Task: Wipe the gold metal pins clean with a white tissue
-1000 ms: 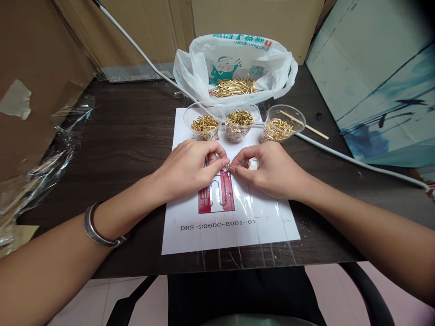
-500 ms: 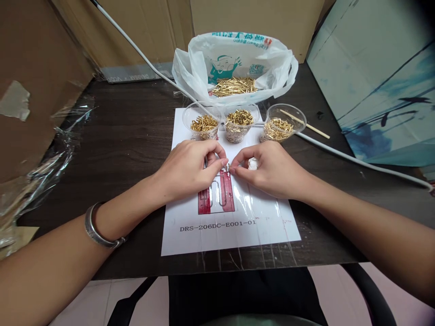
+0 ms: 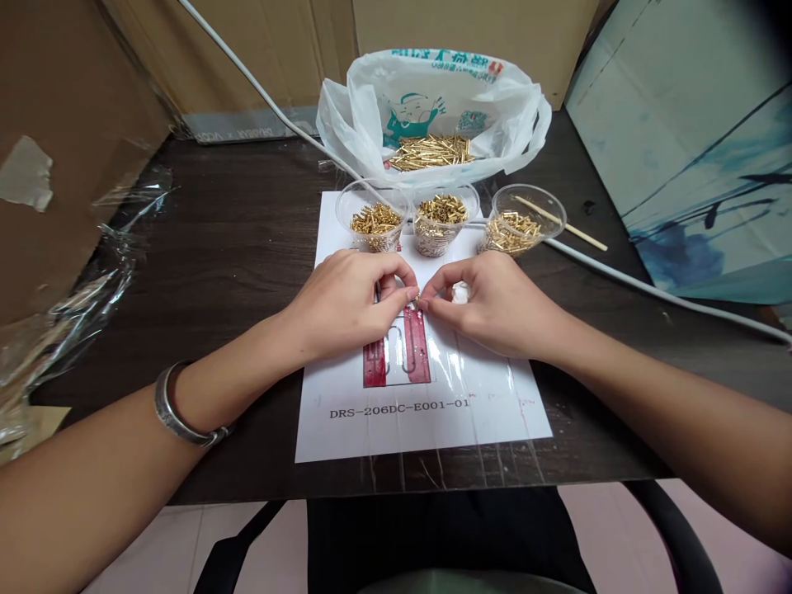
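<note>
Over a printed sheet (image 3: 346,437) with a red-and-white diagram (image 3: 417,346), my left hand (image 3: 346,301) and my right hand (image 3: 501,305) meet fingertip to fingertip. Both hands are pinched around a tiny gold-coloured metal piece (image 3: 417,302) at the diagram's top edge; fingers partly hide it. A small white wad (image 3: 459,292) shows beside my right hand's curled fingers. Just beyond the hands stand three clear cups of short brass pieces: a left cup (image 3: 374,221), a middle cup (image 3: 440,213) and a right cup (image 3: 512,232).
A white plastic bag (image 3: 365,124) behind the cups holds long brass pins (image 3: 433,153). A wooden stick (image 3: 563,224) leans across the right cup. A white cable (image 3: 649,286) crosses the dark table (image 3: 235,223). Cardboard (image 3: 62,107) stands at left, a painted panel (image 3: 711,165) at right.
The view has shifted slightly, so the cups and bag sit a little further right and higher. My fingertips have drawn slightly closer together around the small piece.
</note>
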